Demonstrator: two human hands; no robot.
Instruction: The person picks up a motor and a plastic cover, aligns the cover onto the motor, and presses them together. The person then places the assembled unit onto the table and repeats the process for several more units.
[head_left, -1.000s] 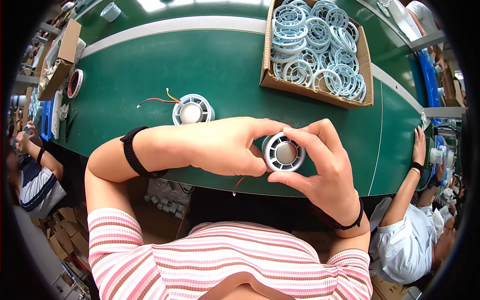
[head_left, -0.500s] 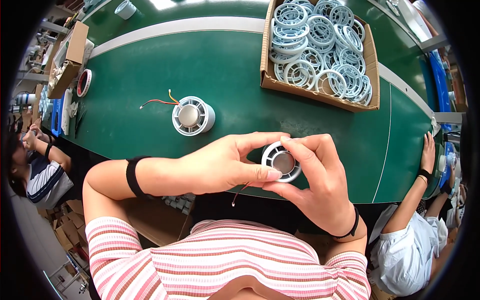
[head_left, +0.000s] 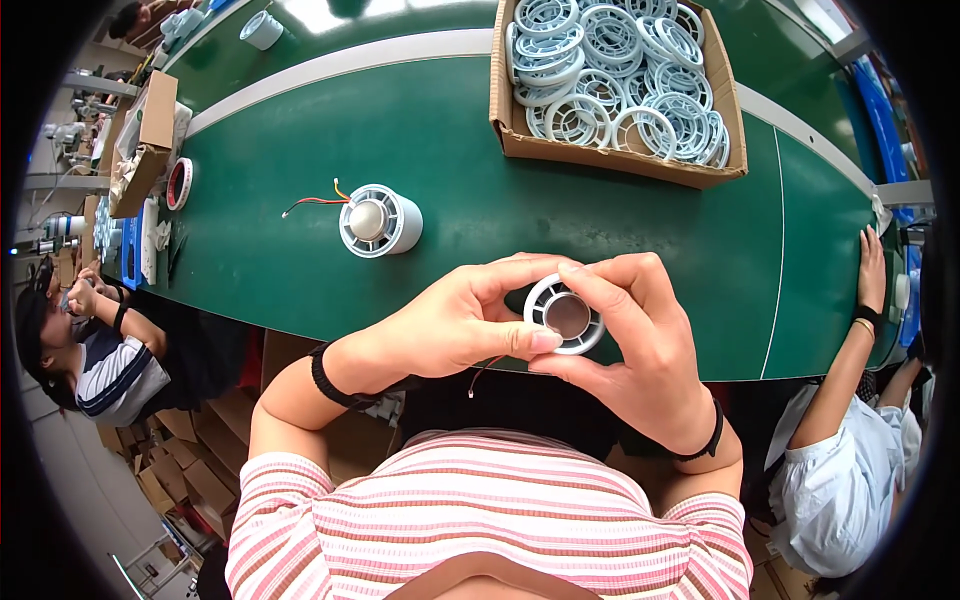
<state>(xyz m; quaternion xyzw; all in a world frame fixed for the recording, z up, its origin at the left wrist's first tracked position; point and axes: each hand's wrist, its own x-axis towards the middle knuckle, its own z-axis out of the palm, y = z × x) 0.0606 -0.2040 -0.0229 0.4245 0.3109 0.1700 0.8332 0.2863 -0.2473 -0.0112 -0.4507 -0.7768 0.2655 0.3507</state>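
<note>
Both my hands hold one round motor housing (head_left: 568, 316) just above the table's near edge, its spoked white rim and silver-grey centre facing up. My left hand (head_left: 468, 318) grips its left side, the thumb pressed on the rim and the fingers reaching behind. From the right, my right hand (head_left: 648, 350) pinches the same rim between thumb and fingers. A thin wire (head_left: 484, 374) with a small plug dangles under my left hand. Farther left, a similar motor housing (head_left: 398, 228) stands upright on the table, with red and yellow wires (head_left: 318, 201) sticking out.
A cardboard box (head_left: 620, 166) full of pale blue spoked rings (head_left: 612, 36) stands at the far right. Left lie a tape roll (head_left: 180, 184) and another cardboard box (head_left: 152, 140). A co-worker's hand (head_left: 872, 270) rests on the table's right end; another person (head_left: 115, 365) sits left.
My left elbow has come inward and lower. The held housing stays between both hands, its top tilted slightly differently. The whole view has shifted a little.
</note>
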